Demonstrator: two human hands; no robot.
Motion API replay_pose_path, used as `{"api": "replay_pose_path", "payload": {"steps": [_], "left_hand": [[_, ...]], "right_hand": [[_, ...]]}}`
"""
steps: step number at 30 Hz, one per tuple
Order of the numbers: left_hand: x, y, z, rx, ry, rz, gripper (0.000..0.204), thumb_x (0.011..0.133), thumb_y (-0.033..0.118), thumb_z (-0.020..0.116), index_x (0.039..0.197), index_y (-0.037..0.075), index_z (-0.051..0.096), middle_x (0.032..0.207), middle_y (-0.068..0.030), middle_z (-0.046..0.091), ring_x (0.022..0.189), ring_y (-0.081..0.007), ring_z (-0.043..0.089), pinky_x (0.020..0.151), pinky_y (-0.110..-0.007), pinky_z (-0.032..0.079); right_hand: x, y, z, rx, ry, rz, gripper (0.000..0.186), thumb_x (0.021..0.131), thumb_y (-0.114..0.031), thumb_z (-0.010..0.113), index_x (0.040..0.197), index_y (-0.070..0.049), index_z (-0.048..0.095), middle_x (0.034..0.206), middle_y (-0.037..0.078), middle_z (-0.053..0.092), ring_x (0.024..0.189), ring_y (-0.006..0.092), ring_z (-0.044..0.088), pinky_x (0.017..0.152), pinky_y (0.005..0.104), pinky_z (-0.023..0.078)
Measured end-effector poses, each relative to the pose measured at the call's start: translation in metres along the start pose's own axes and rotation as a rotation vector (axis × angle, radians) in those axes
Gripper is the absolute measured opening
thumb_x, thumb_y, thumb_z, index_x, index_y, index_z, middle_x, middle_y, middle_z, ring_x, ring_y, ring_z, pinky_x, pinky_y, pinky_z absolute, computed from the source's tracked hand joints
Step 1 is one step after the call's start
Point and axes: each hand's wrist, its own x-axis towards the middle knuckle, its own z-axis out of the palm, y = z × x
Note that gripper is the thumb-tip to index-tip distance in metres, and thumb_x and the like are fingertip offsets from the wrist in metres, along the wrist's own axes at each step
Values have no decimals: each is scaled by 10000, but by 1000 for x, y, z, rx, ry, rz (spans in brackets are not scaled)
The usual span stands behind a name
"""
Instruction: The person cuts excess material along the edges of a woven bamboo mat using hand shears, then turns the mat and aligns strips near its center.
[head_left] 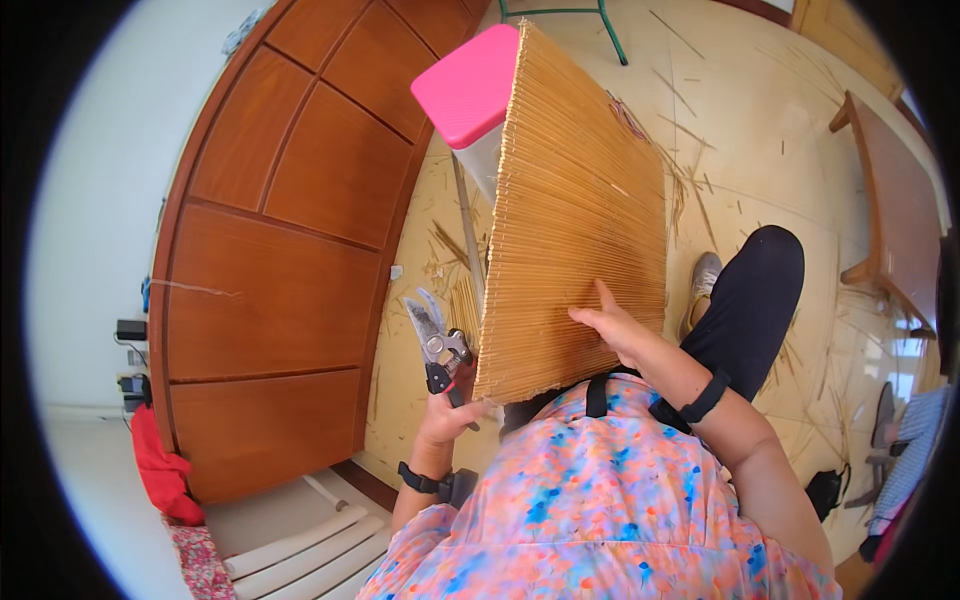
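A stiff panel of thin straw-coloured stalks, laid side by side, stands on edge in front of me. My right hand rests against its right face, thumb and fingers stretched out. By the panel's near left edge, my left hand is closed around a pair of pruning shears. The shears have red and black handles, and their blades point up and are spread apart. Part of the left hand's grip is hidden by the panel's corner.
Behind the panel is a box with a pink lid. Wooden cabinet doors line the left side. Loose stalks litter the tiled floor. A low wooden table stands at right, a green-legged stool at the far end.
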Motion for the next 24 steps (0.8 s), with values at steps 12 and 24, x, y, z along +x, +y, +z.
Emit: {"api": "replay_pose_path", "payload": {"steps": [12, 24], "left_hand": [[12, -35, -31, -371, 79, 41, 820, 581, -36, 628, 1363, -10, 382, 1347, -156, 479, 1224, -270, 498, 969, -361, 444], [157, 62, 12, 22, -250, 27, 898, 595, 42, 769, 1395, 4, 362, 1355, -111, 479, 1244, -248, 467, 1042, -377, 370]], "right_hand": [[48, 16, -169, -605, 957, -160, 775, 821, -341, 656, 1425, 1, 311, 1322, 290, 470, 1256, 409, 434, 1068, 453, 337], [58, 65, -283, 862, 1318, -369, 734, 841, -516, 621, 1202, 113, 514, 1173, 174, 589, 995, 287, 600, 819, 395, 516]]}}
